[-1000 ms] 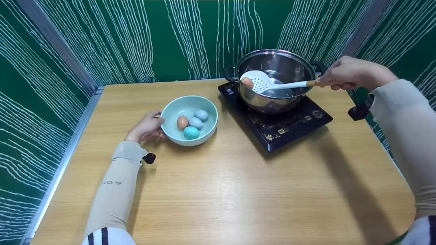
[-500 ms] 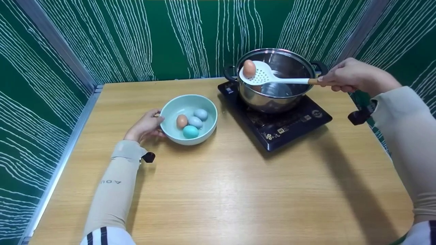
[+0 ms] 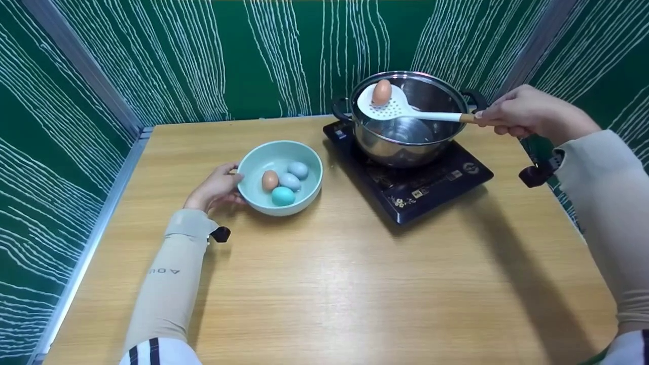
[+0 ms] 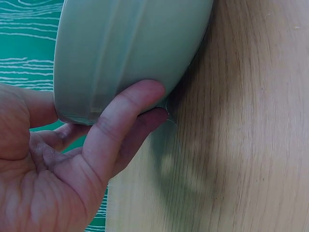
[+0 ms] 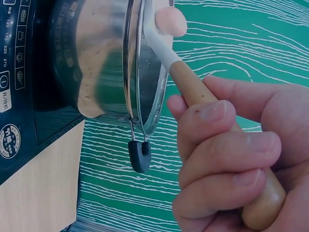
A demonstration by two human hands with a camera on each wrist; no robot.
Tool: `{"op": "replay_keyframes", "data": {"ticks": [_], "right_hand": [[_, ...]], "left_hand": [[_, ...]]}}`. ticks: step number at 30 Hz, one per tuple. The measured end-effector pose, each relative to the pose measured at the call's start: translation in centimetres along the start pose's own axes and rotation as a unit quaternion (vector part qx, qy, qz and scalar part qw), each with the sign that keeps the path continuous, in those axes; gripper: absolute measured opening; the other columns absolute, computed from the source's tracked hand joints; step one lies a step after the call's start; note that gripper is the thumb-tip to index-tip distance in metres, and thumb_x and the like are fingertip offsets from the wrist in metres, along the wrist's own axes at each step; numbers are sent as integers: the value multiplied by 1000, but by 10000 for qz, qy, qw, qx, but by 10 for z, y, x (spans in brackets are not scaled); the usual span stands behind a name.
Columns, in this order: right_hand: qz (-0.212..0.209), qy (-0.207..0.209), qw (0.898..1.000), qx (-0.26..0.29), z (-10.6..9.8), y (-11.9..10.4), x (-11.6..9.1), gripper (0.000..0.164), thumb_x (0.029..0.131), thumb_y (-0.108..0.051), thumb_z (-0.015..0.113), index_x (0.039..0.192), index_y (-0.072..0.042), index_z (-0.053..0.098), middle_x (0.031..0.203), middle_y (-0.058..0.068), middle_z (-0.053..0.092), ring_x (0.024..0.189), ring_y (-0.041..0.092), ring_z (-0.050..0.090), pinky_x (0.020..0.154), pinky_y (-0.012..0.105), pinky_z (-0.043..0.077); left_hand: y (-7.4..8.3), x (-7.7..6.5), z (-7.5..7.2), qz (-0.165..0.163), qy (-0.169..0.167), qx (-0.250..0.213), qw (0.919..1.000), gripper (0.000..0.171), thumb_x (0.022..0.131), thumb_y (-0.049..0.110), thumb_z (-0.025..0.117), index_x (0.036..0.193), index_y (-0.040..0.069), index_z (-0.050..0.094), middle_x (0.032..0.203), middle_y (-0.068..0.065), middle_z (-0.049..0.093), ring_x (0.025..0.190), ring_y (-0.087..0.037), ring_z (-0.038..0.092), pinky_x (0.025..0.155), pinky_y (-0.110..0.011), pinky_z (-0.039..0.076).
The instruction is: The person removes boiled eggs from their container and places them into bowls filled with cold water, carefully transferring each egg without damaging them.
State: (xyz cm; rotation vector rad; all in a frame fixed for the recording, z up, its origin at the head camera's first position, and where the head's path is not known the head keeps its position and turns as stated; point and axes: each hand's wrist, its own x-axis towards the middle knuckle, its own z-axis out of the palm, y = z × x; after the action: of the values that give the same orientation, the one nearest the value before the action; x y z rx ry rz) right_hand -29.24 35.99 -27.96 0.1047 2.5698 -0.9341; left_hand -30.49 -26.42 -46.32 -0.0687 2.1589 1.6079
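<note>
My right hand (image 3: 527, 112) grips the wooden handle of a white slotted spoon (image 3: 400, 109), its fingers curled round the handle in the right wrist view. A brown egg (image 3: 382, 93) sits on the spoon's perforated head, above the mouth of a steel pot (image 3: 405, 152). With thumb at the rim and fingers along the lower side, my left hand (image 3: 218, 186) holds a light green bowl (image 3: 314, 190). Inside the bowl lie a brown egg (image 3: 270, 181), two pale blue eggs (image 3: 290, 182) and a turquoise egg (image 3: 283, 196).
Under the pot is a black induction cooktop (image 3: 431, 195), turned at an angle on the wooden table (image 3: 324, 284). The pot's black side handle (image 5: 140, 157) sticks out near my right hand. Green walls with white lines (image 3: 263, 56) enclose the table's back and sides.
The slotted spoon has risen from the pot's near-left rim and levelled, carrying the brown egg up and slightly right. My left hand and the bowl stay nearly in place.
</note>
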Motion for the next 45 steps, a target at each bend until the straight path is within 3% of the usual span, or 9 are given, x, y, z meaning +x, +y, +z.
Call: {"op": "replay_keyframes", "data": {"ticks": [16,20,25,29,39,45], "right_hand": [[-32,93,9999,-63,-9,-12,-13,46,112,-44,61,138,-7,68,78,-4,60,61,16,49,58,31,44],[-38,109,9999,-104,-10,-17,-15,49,111,-47,61,139,-7,67,78,-5,59,61,17,48,59,32,44],[-57,258,9995,-170,-7,-28,-18,46,108,-52,63,128,-11,72,78,-5,62,62,16,51,61,31,47],[-144,272,9991,-299,-4,-38,-19,49,109,-52,62,130,-9,71,78,-5,62,61,17,50,62,33,47],[-275,133,9993,-221,8,-63,-20,48,110,-46,62,133,-5,70,76,-6,61,56,12,47,50,26,43],[-433,-15,9987,-250,19,-78,-21,39,110,-42,65,125,-8,75,71,-6,59,52,10,46,48,25,42]], "left_hand": [[4,-6,-1,-168,15,129,9998,57,119,24,38,173,10,22,156,-25,52,126,-37,66,103,-44,64],[3,-5,-2,-84,-37,101,9999,56,119,22,37,172,9,25,153,-27,53,120,-35,68,98,-41,66],[3,-4,-1,21,-107,40,9999,54,119,19,36,170,5,27,149,-30,54,111,-32,70,89,-36,68],[3,-4,-2,2,-102,8,9999,54,119,18,37,170,6,27,150,-29,54,112,-32,70,89,-36,68],[4,-4,-1,-4,-16,42,10000,54,119,19,38,170,6,28,149,-28,55,116,-34,70,90,-37,68],[3,-4,0,0,-27,35,10000,54,119,20,38,169,6,28,151,-27,54,119,-36,69,91,-37,68]]}}
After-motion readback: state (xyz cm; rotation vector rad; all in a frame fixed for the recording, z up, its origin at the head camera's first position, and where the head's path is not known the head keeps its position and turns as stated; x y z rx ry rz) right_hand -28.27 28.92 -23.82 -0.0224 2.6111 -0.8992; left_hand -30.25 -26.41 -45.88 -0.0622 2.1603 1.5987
